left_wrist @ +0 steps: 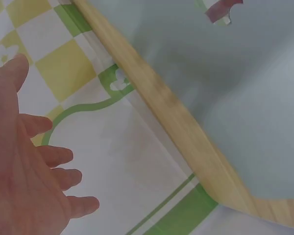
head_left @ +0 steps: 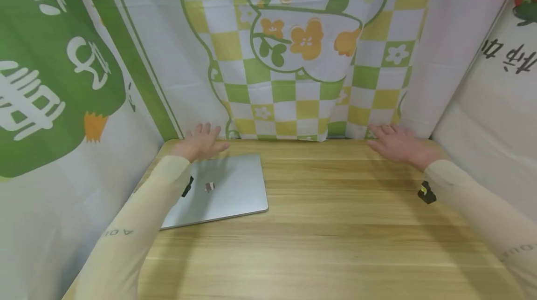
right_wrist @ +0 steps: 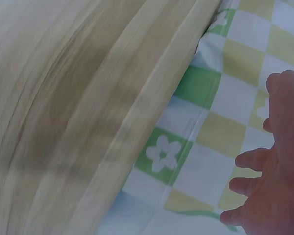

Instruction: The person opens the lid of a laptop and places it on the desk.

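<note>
A closed silver laptop (head_left: 235, 193) lies at the left of the wooden table, with a dark and white logo on its lid. Above its far edge hovers my left hand (head_left: 199, 142), fingers spread and holding nothing. In the left wrist view the left hand (left_wrist: 24, 161) is apart from the laptop lid (left_wrist: 255, 107). Over the table's far right part, my right hand (head_left: 398, 145) is held out with fingers extended and nothing in it. The right wrist view shows that hand (right_wrist: 269, 171) with its fingers apart, near the checkered cloth.
The wooden table (head_left: 319, 244) reaches back to a hanging cloth (head_left: 285, 90) with green and yellow checks. A green and white cloth (head_left: 54, 81) hangs at the left, a white printed one (head_left: 495, 104) at the right. Small black devices (head_left: 427, 193) sit at both wrists.
</note>
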`<state>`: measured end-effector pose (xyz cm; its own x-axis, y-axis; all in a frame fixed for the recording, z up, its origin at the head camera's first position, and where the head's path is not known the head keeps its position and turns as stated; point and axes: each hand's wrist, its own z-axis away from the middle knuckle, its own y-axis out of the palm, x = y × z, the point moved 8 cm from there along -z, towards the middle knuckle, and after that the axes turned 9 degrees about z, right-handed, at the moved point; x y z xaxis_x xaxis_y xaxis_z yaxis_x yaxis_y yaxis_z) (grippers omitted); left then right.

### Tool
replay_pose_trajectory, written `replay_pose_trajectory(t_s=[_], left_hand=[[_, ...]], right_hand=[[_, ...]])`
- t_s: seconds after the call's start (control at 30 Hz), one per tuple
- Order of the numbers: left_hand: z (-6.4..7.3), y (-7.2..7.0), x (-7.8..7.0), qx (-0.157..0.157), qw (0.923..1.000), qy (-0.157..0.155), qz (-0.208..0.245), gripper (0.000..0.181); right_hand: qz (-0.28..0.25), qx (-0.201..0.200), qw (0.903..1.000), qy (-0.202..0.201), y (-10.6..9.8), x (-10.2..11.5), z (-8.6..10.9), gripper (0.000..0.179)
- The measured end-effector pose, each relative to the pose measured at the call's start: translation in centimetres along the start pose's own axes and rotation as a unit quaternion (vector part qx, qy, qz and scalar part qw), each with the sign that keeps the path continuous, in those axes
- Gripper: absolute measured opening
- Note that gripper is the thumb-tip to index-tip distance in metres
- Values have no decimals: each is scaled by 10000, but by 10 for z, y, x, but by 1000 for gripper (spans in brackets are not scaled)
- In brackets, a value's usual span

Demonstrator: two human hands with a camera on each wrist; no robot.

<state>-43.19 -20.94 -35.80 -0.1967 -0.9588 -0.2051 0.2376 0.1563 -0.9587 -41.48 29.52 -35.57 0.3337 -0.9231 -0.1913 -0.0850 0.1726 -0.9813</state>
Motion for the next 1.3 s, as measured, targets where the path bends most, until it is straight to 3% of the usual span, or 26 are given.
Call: replay_pose_trajectory(t_s=[0.17, 0.37, 0.63, 0.87, 1.1, 1.3], left_hand=[[2, 9, 0, -56, 9999, 97, 71, 88], [4, 17, 3, -40, 9993, 117, 350, 90], [7, 28, 5, -111, 9973, 160, 704, 80], [4, 35, 3, -182, 9943, 294, 1010, 82], [6, 39, 7, -282, 9922, 344, 1163, 82], [14, 41, 14, -494, 9855, 490, 1548, 87]], right_hand=[[-317, -115, 9994, -92, 6, 12, -3, 70], [-349, -225, 9988, -254, 8, 33, 0, 68], [-639, -209, 9969, -407, 21, 57, -1, 65], [-1226, -605, 9886, -638, 26, 75, -8, 60], [-1725, -647, 9800, -749, 29, 93, -13, 63], [-2195, -660, 9697, -841, 29, 111, -13, 64]])
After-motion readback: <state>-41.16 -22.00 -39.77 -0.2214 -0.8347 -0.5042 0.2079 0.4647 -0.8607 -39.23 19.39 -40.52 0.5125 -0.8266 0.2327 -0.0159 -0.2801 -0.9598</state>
